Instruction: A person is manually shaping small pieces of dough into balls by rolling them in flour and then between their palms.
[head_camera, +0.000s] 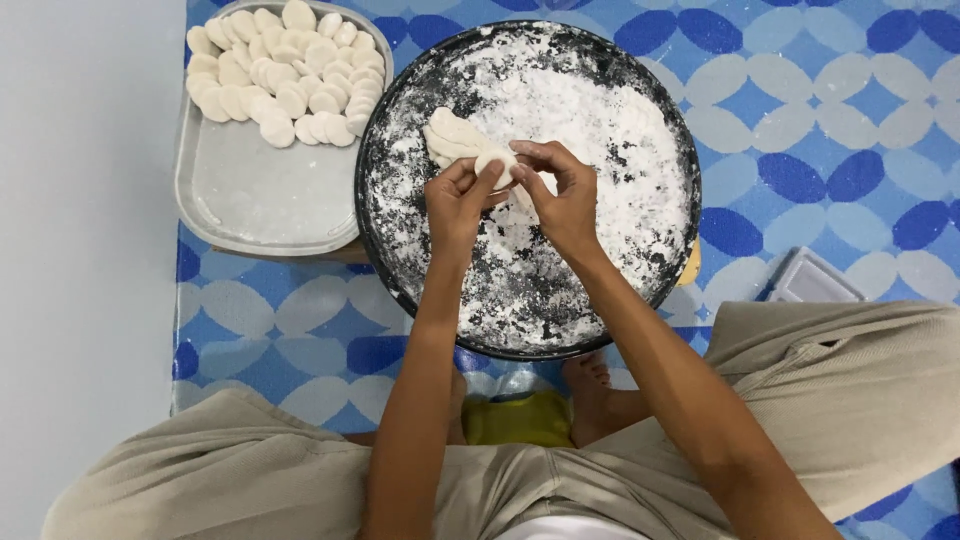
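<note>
Over on the left, the grey tray (262, 195) sits on the blue patterned mat (820, 120), its far corner stacked with overlapping white dough discs (285, 72); the near half of it is bare, so we judge a good batch is shaped and there is room for more. Next, the round black pan (672, 130), dusted thick with white flour, touches the tray's edge. In it, a few dough pieces (448, 135) lie just behind our hands, not yet shaped as far as we can tell. Now the left hand (455, 205): its grip is narrow, fingertips pinched on the small dough disc (496, 164) held just above the flour at the pan's middle. The right hand (565, 195) meets it from the other side, fingers curled tight on the same disc. Far right, a pale container corner (812, 280) peeks out near our knee.
</note>
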